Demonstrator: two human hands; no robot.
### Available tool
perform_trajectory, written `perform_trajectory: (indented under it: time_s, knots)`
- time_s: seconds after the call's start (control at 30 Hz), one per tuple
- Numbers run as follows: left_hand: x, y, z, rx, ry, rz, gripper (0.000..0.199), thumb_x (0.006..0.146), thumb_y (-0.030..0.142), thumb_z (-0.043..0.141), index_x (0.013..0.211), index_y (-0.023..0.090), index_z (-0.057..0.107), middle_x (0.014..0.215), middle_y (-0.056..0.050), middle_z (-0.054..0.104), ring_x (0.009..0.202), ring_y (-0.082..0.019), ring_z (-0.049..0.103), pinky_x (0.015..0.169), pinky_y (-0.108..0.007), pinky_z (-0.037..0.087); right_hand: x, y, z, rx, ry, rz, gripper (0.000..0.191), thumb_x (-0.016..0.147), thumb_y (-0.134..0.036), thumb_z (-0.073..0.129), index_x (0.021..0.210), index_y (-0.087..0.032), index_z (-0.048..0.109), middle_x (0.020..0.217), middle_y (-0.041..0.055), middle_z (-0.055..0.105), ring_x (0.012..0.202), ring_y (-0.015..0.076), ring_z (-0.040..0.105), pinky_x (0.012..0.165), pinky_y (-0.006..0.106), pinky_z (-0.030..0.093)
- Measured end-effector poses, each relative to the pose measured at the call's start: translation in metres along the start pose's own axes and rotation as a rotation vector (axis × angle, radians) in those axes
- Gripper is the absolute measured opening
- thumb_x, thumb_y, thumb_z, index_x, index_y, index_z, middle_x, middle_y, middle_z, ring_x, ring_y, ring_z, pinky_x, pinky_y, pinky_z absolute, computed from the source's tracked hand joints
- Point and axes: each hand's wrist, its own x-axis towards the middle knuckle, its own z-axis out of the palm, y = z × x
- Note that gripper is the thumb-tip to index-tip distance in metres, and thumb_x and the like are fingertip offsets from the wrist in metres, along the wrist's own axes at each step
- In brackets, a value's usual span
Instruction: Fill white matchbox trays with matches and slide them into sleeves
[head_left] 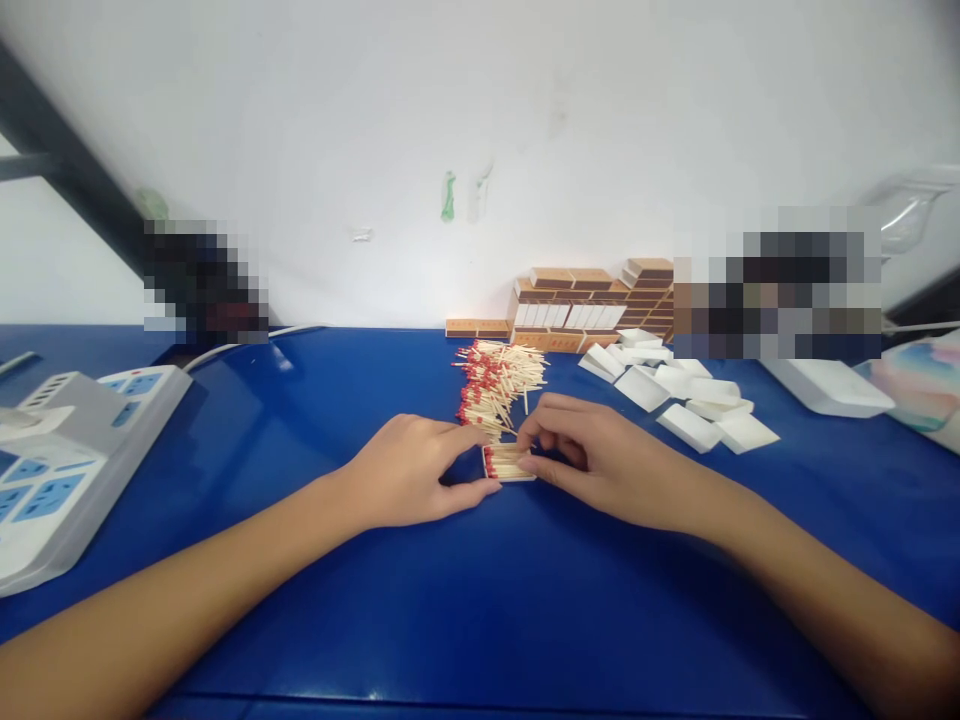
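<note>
A small white matchbox tray point(517, 479) lies on the blue table with matches point(507, 464) in it, red heads to the left. My left hand point(412, 468) grips the tray's left end between thumb and forefinger. Over the tray's right end, my right hand point(592, 455) has its fingers curled and its thumb and fingertips closed on the matches' plain ends. Exactly what the right fingertips pinch is partly hidden. Just behind the tray lies a heap of loose red-headed matches point(502, 375).
Several white matchbox trays point(697, 392) lie scattered at the right. Stacked matchboxes point(577, 315) stand against the white wall point(375, 130). A power strip point(90, 470) sits at the left of the blue table point(420, 620), with a cable point(247, 342) behind it. A white box point(832, 385) is farther right.
</note>
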Motion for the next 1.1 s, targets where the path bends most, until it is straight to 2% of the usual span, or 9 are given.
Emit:
perform_trajectory:
  time_s: [0.37, 0.57, 0.77, 1.1]
  knots:
    - [0.0, 0.002, -0.001, 0.003, -0.01, 0.028, 0.034, 0.096, 0.048, 0.063, 0.114, 0.02, 0.07, 0.068, 0.003, 0.065, 0.056, -0.012, 0.06, 0.056, -0.025, 0.041, -0.001, -0.006, 0.015, 0.122, -0.018, -0.001, 0.02, 0.102, -0.037, 0.06, 0.092, -0.021, 0.069, 0.095, 0.0033, 0.06, 0.073, 0.0128, 0.055, 0.065, 0.028, 0.044]
    - [-0.001, 0.001, 0.001, 0.009, -0.006, 0.034, 0.035, 0.096, 0.049, 0.063, 0.114, 0.02, 0.07, 0.066, 0.004, 0.065, 0.055, -0.012, 0.06, 0.055, -0.024, 0.041, -0.001, -0.006, 0.01, 0.074, -0.024, 0.003, 0.02, 0.103, -0.037, 0.059, 0.092, -0.022, 0.068, 0.095, 0.0034, 0.061, 0.074, 0.0134, 0.055, 0.063, 0.028, 0.043]
    - [-0.001, 0.002, -0.001, 0.004, -0.037, 0.025, 0.036, 0.095, 0.047, 0.065, 0.119, 0.02, 0.07, 0.066, 0.004, 0.065, 0.056, -0.013, 0.061, 0.055, -0.024, 0.04, 0.001, -0.002, 0.016, 0.005, 0.03, -0.01, 0.009, 0.101, -0.029, 0.061, 0.099, -0.023, 0.066, 0.092, 0.0026, 0.059, 0.077, 0.0146, 0.055, 0.066, 0.028, 0.042]
    - [-0.001, 0.001, -0.001, 0.021, -0.046, 0.026, 0.038, 0.096, 0.05, 0.063, 0.118, 0.02, 0.069, 0.068, 0.003, 0.065, 0.057, -0.013, 0.061, 0.055, -0.025, 0.042, 0.002, -0.003, 0.017, -0.015, 0.057, -0.042, 0.01, 0.101, -0.025, 0.06, 0.093, -0.022, 0.065, 0.087, 0.0028, 0.06, 0.074, 0.0151, 0.055, 0.064, 0.028, 0.042]
